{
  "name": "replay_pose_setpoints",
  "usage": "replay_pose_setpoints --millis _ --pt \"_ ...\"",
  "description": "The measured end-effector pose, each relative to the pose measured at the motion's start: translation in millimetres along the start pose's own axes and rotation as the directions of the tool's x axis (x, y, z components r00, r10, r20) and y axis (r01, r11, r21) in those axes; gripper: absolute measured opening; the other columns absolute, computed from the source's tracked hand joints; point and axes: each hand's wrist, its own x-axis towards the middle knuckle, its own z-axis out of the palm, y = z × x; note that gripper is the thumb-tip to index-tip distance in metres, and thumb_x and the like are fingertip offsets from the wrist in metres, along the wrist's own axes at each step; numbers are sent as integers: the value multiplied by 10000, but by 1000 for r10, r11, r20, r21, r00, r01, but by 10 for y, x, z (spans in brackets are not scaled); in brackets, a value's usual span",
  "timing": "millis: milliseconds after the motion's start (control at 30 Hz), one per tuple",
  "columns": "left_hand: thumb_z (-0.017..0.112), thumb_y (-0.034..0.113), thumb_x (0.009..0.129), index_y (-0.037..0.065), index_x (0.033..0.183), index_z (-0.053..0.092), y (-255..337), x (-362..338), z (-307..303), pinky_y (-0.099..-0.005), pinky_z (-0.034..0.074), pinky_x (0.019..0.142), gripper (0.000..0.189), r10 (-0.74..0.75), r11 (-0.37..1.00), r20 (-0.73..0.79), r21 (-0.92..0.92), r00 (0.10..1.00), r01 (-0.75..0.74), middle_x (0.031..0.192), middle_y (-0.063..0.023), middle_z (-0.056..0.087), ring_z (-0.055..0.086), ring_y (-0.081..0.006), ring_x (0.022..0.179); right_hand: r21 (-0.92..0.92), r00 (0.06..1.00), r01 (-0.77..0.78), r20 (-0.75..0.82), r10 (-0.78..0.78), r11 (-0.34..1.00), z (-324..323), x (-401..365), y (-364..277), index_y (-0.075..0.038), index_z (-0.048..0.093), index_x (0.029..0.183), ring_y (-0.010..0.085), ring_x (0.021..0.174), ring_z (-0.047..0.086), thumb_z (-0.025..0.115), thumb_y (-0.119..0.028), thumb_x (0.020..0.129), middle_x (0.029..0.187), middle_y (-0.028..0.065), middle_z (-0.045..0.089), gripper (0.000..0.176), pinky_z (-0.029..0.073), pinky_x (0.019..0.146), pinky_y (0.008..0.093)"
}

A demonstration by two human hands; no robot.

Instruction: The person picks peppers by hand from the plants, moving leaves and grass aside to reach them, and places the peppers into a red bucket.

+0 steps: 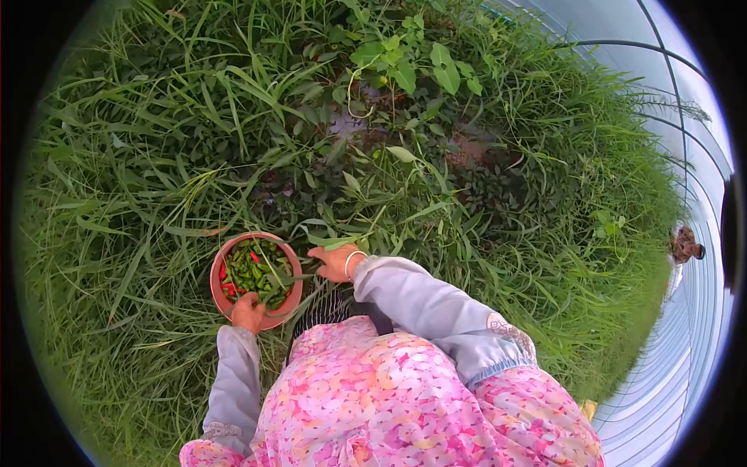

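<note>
A reddish-brown bucket [219,268] stands in the grass, filled with green chili peppers [250,271] and a few red ones [228,289]. My left hand [248,313] grips the bucket's near rim, its thumb side over the edge. To the right of the bucket, my right hand [339,262], with a white bangle at the wrist, reaches into the leaves. Its fingers are drawn together among grass blades and pepper leaves [319,237]. What they hold, if anything, is hidden. A long grass blade crosses over the peppers.
Tall grass [148,156] surrounds dark-leaved pepper plants [498,191], with a broad-leaved vine [405,70] beyond. Patches of dark ground cover [348,124] show between them. A curved plastic greenhouse wall [689,335] runs along the right, where another person [686,247] is visible far off.
</note>
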Motion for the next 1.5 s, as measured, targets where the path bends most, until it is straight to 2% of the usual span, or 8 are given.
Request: replay_pose_setpoints --millis 100,167,367,500,567,833,1000,1500 --pt "631 151 746 14 1051 594 423 73 24 -371 489 775 336 85 996 102 -39 991 -81 924 -169 645 628 -287 852 -345 967 -224 -193 165 911 86 -312 536 -231 460 1302 293 1269 362 571 -236 781 1350 95 412 532 296 998 554" --pt "627 153 747 9 1036 594 749 84 33 -364 492 767 324 154 987 172 -83 973 -141 907 -169 645 628 -278 844 -563 951 -267 -24 308 782 55 -463 719 -282 435 1310 262 1225 406 543 -239 803 1280 52 480 520 295 951 572" --pt "586 181 775 33 997 610 1103 53 109 -393 487 773 268 240 969 273 -122 932 -214 925 -168 651 626 -323 872 -624 862 -395 2 507 674 234 -1195 1432 -193 666 1028 192 981 493 548 -236 819 1045 -11 618 244 361 844 454" --pt "589 161 761 15 1010 604 1082 55 50 -368 501 738 289 268 961 332 -22 904 -277 842 -168 655 641 -292 788 -643 716 -530 10 698 553 0 -1708 1694 -176 686 994 206 1053 484 585 -246 810 1055 -11 633 221 393 885 435" --pt "580 192 784 25 961 622 1109 42 2 -387 493 735 247 235 968 333 2 913 -250 860 -168 652 632 -310 806 -584 732 -567 -32 681 581 -31 -1971 1899 -168 666 1001 245 1081 481 580 -408 814 1029 16 636 316 410 856 432" --pt "586 213 781 42 963 614 1251 156 -180 -382 493 713 251 260 960 342 13 903 -281 812 -137 661 635 -295 778 -226 805 -593 -193 561 773 149 -1859 1526 -127 648 1032 297 1074 521 563 -368 794 1030 75 651 350 453 867 419" --pt "596 189 764 39 1013 600 1089 355 -184 -396 483 749 291 370 918 303 28 878 -396 892 -170 652 629 -319 817 36 844 -334 -434 315 942 81 -1516 781 -84 647 964 271 931 584 534 -311 836 921 138 654 284 386 892 352" --pt "607 125 755 20 934 628 1274 430 -405 -403 481 701 209 453 841 402 104 796 -531 825 -194 641 623 -338 783 -131 855 -347 -451 256 928 47 -1012 244 -155 660 957 274 981 525 656 -277 746 926 68 614 243 446 849 398"
